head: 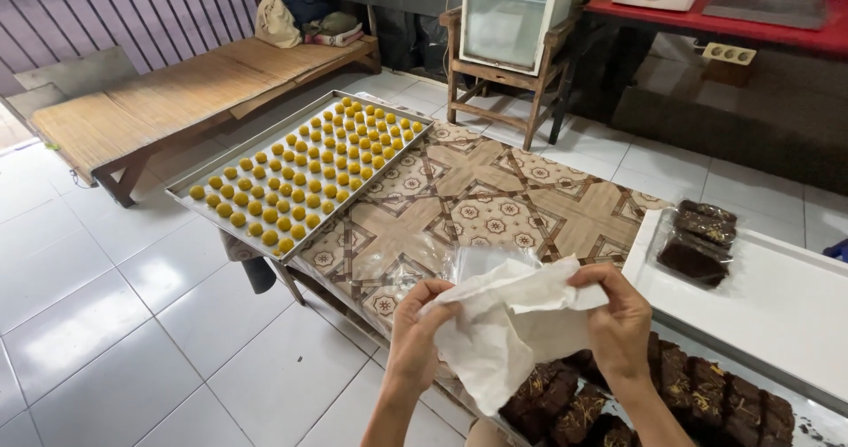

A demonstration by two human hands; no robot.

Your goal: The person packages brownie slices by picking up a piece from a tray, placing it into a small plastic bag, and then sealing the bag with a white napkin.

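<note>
Patterned table below, white paper sheet pinched between closed left hand and right hand.

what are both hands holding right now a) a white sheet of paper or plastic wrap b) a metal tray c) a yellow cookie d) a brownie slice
a: the left hand and right hand pinch a crumpled white sheet between them, above the dark brownies.
</note>
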